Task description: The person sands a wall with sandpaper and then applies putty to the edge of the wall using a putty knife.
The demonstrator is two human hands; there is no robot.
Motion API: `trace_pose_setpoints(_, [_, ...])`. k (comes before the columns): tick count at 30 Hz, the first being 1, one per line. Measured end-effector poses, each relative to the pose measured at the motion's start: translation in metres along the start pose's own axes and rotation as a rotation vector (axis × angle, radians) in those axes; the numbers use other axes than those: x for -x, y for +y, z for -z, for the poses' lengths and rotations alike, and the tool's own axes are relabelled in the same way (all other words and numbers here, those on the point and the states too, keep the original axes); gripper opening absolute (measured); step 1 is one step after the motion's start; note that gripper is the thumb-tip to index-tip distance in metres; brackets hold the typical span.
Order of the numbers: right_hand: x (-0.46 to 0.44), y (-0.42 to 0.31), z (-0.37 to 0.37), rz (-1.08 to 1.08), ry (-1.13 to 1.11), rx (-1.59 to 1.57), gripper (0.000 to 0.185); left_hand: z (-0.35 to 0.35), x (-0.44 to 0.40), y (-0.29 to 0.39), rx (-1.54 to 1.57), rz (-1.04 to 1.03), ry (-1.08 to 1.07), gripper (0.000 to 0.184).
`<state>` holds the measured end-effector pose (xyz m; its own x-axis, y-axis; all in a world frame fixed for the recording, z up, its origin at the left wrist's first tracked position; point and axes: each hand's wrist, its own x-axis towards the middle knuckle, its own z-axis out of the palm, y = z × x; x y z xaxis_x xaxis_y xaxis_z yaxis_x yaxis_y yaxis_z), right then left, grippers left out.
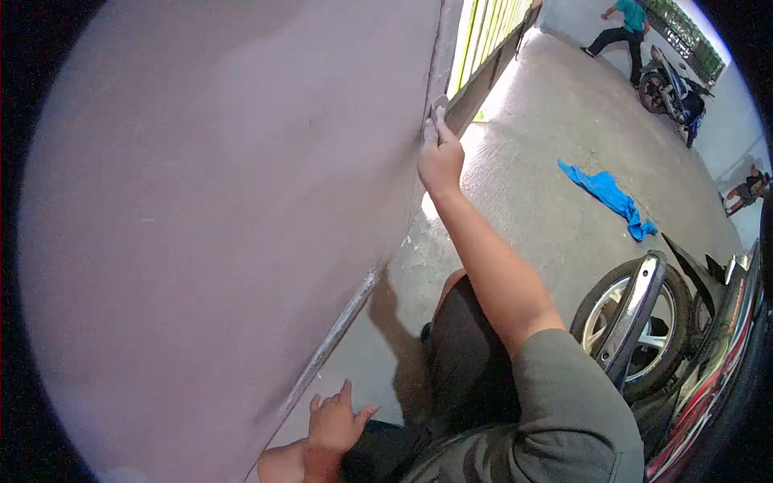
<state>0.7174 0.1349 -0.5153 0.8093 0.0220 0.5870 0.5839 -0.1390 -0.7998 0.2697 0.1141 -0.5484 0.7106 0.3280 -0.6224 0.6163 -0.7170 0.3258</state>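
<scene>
My right hand [442,163] is raised at the wall's edge, beside the gate's opening. Its fingers are closed on a small flat grey piece [440,103] whose kind I cannot make out; some fingers look whitened, as if dusty. The broad pale wall [217,201] fills the left of the view, with a narrow upright edge strip [440,56] next to the hand. Low in the view, my left hand [334,424] is open with its fingers apart, near the ledge [342,318] at the wall's foot, and holds nothing.
Close on my right stands a motorcycle with its wheel [596,310] and exhaust [636,306]. A blue cloth [608,193] lies on the concrete floor [531,161]. Farther back are a yellow-barred gate [487,32], another motorcycle [672,97], a person in a teal shirt [628,20] and another person [749,189].
</scene>
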Motion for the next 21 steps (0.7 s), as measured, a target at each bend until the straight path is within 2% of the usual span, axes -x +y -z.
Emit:
trace_pose_setpoints(1, [-0.006, -0.003, 0.006, -0.174, -0.081, -0.029, 0.041, -0.001, -0.001, 0.0, 0.01, 0.014, -0.003, 0.086])
trace_pose_setpoints(4, [-0.021, 0.009, 0.006, -0.25, -0.084, -0.157, 0.042, 0.001, -0.002, 0.001, -0.013, 0.004, -0.019, 0.085])
trace_pose_setpoints(5, [-0.013, 0.004, 0.01, -0.256, -0.104, -0.052, 0.041, 0.0, -0.002, 0.0, -0.016, 0.005, -0.021, 0.085])
trace_pose_setpoints(10, [-0.007, 0.013, -0.001, -0.122, -0.037, -0.068, 0.041, 0.001, -0.005, 0.001, -0.01, 0.015, -0.037, 0.086])
trace_pose_setpoints(12, [-0.019, -0.002, 0.009, -0.378, -0.139, -0.165, 0.043, -0.003, -0.007, 0.0, 0.005, -0.015, -0.029, 0.085])
trace_pose_setpoints(13, [-0.009, 0.004, 0.005, -0.28, -0.057, -0.041, 0.037, -0.003, -0.007, -0.002, 0.013, -0.038, -0.016, 0.085])
trace_pose_setpoints(16, [0.016, 0.013, -0.008, -0.193, -0.002, -0.035, 0.039, -0.005, -0.007, -0.001, 0.012, -0.023, -0.023, 0.085])
trace_pose_setpoints(18, [-0.001, 0.0, -0.003, -0.225, -0.01, -0.147, 0.039, -0.002, -0.008, 0.001, -0.007, -0.005, -0.036, 0.084])
trace_pose_setpoints(20, [-0.012, -0.013, 0.011, -0.454, -0.199, -0.23, 0.045, -0.002, -0.007, 0.002, -0.035, 0.012, -0.052, 0.084])
trace_pose_setpoints(21, [-0.005, -0.012, 0.01, -0.454, -0.196, -0.232, 0.045, -0.003, -0.007, 0.002, -0.013, -0.006, -0.035, 0.083])
